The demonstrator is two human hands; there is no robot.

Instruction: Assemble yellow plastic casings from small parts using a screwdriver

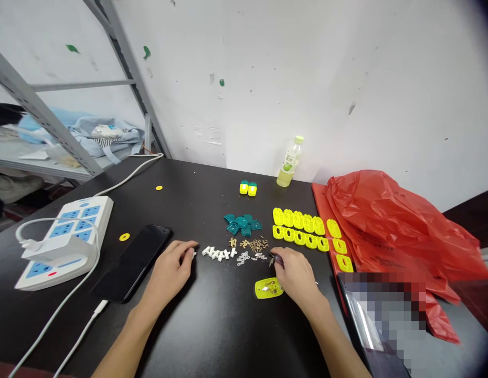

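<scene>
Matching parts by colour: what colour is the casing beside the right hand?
The plastic casing is bright yellow, clearest in the head view.

No writing can be read on the plastic bottle [291,163] or red plastic bag [389,226].

Small parts [236,254] between left hand [167,273] and right hand [297,275], smartphone [131,262] left, black tabletop [216,325] room below

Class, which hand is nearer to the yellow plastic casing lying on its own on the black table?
Right hand: nearer, just to the right of the yellow plastic casing. Left hand: much farther off, to the casing's left.
</scene>
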